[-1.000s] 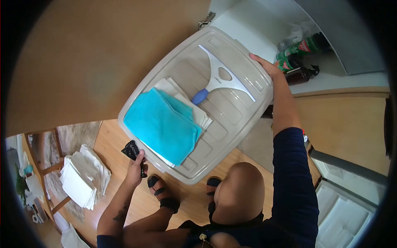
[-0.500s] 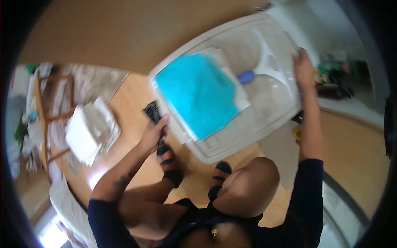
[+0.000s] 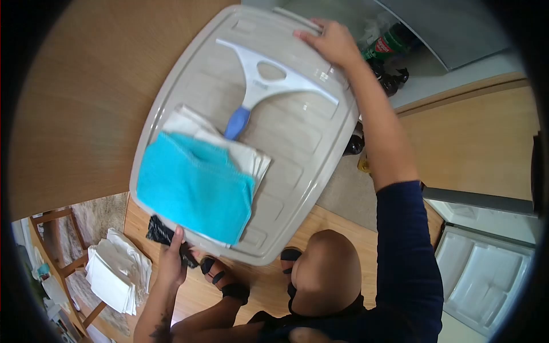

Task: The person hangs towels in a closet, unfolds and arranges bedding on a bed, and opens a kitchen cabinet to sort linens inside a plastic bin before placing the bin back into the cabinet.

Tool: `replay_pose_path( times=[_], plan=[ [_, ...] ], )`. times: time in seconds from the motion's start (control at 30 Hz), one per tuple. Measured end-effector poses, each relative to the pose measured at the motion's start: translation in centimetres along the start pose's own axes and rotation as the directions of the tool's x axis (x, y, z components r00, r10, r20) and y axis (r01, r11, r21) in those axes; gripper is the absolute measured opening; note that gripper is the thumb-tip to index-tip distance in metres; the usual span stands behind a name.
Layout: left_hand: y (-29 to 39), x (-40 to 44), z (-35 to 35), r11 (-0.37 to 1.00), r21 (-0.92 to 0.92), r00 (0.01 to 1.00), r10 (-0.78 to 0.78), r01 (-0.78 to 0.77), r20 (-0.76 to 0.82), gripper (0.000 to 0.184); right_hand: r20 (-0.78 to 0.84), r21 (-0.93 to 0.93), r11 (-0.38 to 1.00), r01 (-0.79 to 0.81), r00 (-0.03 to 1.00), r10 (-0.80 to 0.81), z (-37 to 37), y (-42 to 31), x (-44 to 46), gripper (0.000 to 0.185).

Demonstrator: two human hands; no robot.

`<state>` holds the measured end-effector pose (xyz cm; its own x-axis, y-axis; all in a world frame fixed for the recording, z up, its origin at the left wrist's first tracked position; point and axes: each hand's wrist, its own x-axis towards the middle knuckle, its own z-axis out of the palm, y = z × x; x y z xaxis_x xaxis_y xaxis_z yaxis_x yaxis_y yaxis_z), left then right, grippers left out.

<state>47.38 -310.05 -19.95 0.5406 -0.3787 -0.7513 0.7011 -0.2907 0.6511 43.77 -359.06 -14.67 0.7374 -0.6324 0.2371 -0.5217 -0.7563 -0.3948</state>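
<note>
A translucent grey storage box lid (image 3: 286,171) is tilted in front of me. My right hand (image 3: 334,44) is closed on its far edge. On the lid lie a folded turquoise cloth (image 3: 194,186), white cloths (image 3: 257,160) partly under it, and a white squeegee (image 3: 266,80) with a blue grip. Low on the left, my left hand (image 3: 171,263) is closed around a crumpled black plastic bag (image 3: 160,230), its thumb by the lid's near edge. Whether that hand also supports the lid I cannot tell.
A wooden panel (image 3: 86,103) rises at the left. Folded white cloths (image 3: 111,280) sit beside a wooden rack (image 3: 40,240). Bottles, one with a green label (image 3: 389,43), stand in an open compartment beyond my right arm. An open door with clear shelves (image 3: 483,280) is lower right.
The lid has swung left and turned, carrying the cloths and squeegee along. Both hands have shifted left, the right one upward and the left one downward with the bag.
</note>
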Motion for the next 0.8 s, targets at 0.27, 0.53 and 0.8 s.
replay_pose_path(
  times=[0.27,0.53,0.8],
  plan=[
    [2.5,7.2,11.5,0.952,-0.227,0.975,0.218,-0.204,0.037,0.034,0.049,-0.074,0.988,-0.132,0.989,0.136,-2.8,7.7,7.3,0.061],
    [6.8,6.5,20.4,0.892,-0.403,0.929,0.307,-0.205,0.207,0.033,-0.525,0.193,0.981,-0.017,0.843,0.117,-4.8,8.4,-8.0,0.052],
    [9.5,11.7,21.7,0.857,-0.062,0.844,0.515,-0.511,0.153,0.026,0.082,0.955,0.176,-0.241,0.779,0.622,0.0,4.0,-12.2,0.062]
  ],
)
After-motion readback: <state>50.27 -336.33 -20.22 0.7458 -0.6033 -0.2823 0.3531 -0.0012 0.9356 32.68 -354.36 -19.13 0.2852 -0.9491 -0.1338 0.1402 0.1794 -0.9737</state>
